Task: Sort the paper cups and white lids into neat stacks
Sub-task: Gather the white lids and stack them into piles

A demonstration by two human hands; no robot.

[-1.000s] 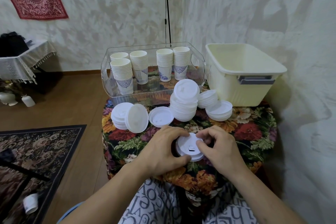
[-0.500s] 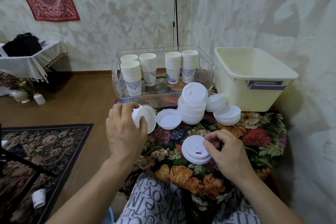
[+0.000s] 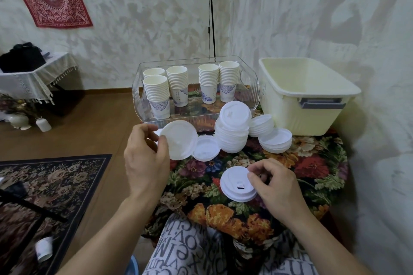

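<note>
Fingers of the left hand pinch the rim of a white lid held up on edge, while the curled fingers of the right hand grip the right edge of a short lid stack lying on the flower-patterned desk. Just right of the raised lid lies a single lid, then a tall lid stack and two lower piles. Beyond them a clear tray holds stacked paper cups, with a cream tub to the right.
</note>
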